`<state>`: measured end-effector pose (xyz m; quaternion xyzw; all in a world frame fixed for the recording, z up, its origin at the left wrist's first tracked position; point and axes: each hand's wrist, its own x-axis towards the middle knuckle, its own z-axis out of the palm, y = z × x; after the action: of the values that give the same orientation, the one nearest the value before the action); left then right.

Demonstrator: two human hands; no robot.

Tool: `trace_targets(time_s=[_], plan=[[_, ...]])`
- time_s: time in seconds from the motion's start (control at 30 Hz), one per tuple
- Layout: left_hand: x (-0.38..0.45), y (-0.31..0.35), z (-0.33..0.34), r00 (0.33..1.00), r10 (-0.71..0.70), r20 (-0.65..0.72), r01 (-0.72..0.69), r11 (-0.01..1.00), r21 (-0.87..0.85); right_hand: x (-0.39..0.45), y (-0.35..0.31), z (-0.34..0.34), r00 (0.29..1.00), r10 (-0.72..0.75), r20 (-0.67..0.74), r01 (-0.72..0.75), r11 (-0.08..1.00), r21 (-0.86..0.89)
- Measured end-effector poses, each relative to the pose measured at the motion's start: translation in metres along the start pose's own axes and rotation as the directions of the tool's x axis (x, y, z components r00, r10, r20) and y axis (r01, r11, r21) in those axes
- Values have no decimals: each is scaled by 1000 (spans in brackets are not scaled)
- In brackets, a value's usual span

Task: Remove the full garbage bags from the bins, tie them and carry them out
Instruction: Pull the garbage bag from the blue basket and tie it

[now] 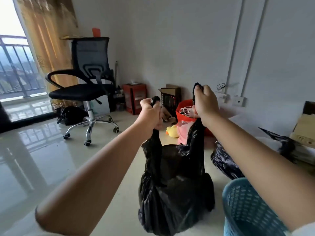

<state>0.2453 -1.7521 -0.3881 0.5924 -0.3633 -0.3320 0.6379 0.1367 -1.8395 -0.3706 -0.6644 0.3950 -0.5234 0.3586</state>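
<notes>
A full black garbage bag [175, 189] hangs in front of me above the pale tiled floor. My left hand [150, 113] grips the bag's left handle strip, and my right hand [206, 101] grips the right strip a little higher. Both strips are pulled up and apart, so the bag's mouth gapes between them. A blue lattice bin [245, 208] stands at the lower right, just beside the bag. Another black bag [225, 162] lies on the floor behind my right forearm.
A black office chair [85, 86] on castors stands at the left, with a black bag [71, 114] by its base. Against the far wall are a red heater [134, 97], a red basin [185, 111], a yellow duck toy [172, 131] and cartons. Glass door at far left.
</notes>
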Motion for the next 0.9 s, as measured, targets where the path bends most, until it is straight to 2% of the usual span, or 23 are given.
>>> trace_targets(time_s=[0.1,0.23,0.33,0.4,0.5,0.57,0.63,0.7,0.77,0.83,0.9], plan=[[0,-49,-43,965,-206,162,192,976,99,-39,45,30,992,126,31,-123,989,-76],[-3,-108,-101,943,-300,141,299,954,27,-94,92,69,933,313,179,-311,950,-38],[-7,-143,-132,928,-353,116,358,933,-23,-116,113,96,878,386,283,-411,911,32],[-10,-164,-146,929,-361,85,366,929,-57,-123,124,109,853,431,294,-466,883,59],[-11,-193,-163,953,-301,-33,296,950,-103,-131,145,124,853,429,298,-478,871,115],[-13,-211,-173,977,-190,-93,190,982,-3,-139,161,127,873,378,308,-440,883,165],[-17,-224,-182,992,-123,-27,125,987,102,-144,182,122,863,321,391,-375,924,69],[-24,-239,-188,981,-136,137,115,982,149,-148,198,114,788,317,528,-308,945,-109],[-33,-249,-192,950,-185,251,125,963,238,-151,213,113,663,383,643,-347,919,-190],[-39,-259,-195,924,-244,295,127,923,364,-153,228,117,589,411,696,-376,901,-214],[-40,-266,-194,932,-275,237,148,884,443,-154,238,126,558,406,724,-365,903,-225]])
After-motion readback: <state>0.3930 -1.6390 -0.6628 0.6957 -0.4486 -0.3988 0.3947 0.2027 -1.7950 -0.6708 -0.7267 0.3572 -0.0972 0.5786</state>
